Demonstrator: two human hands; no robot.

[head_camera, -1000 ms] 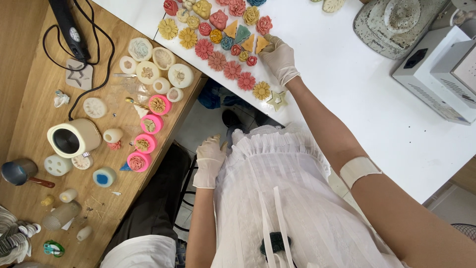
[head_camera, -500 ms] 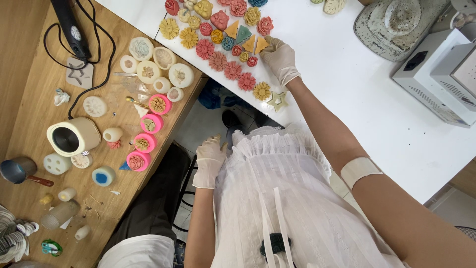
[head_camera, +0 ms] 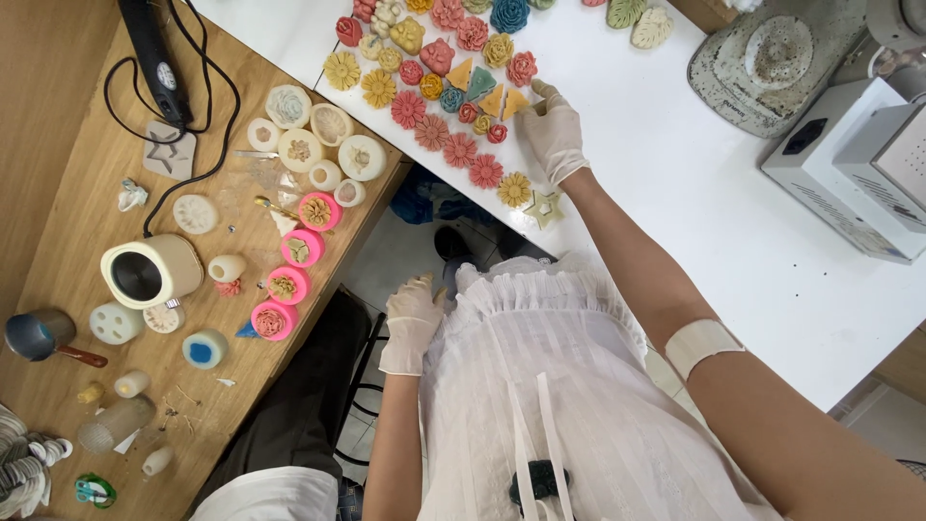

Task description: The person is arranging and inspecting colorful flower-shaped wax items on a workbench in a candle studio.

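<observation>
My right hand (head_camera: 553,132), in a white glove, reaches onto the white table (head_camera: 694,203) and its fingertips touch a yellow triangular piece (head_camera: 515,101) among several small coloured flower-shaped casts (head_camera: 424,106). A pale star-shaped cast (head_camera: 545,207) lies just below the hand, near the table edge. My left hand (head_camera: 413,318), also gloved, hangs low beside my white apron with fingers loosely apart, holding nothing.
The wooden table (head_camera: 58,193) at left holds pink round moulds (head_camera: 289,265), white moulds (head_camera: 318,145), a cream melting pot (head_camera: 149,270), a black corded tool (head_camera: 159,58) and a blue scoop (head_camera: 34,336). Grey machines (head_camera: 849,164) stand at right. Another person's dark-trousered leg (head_camera: 280,425) is below.
My right hand has stayed on the yellow pieces, shifting only slightly. My left hand has barely moved.
</observation>
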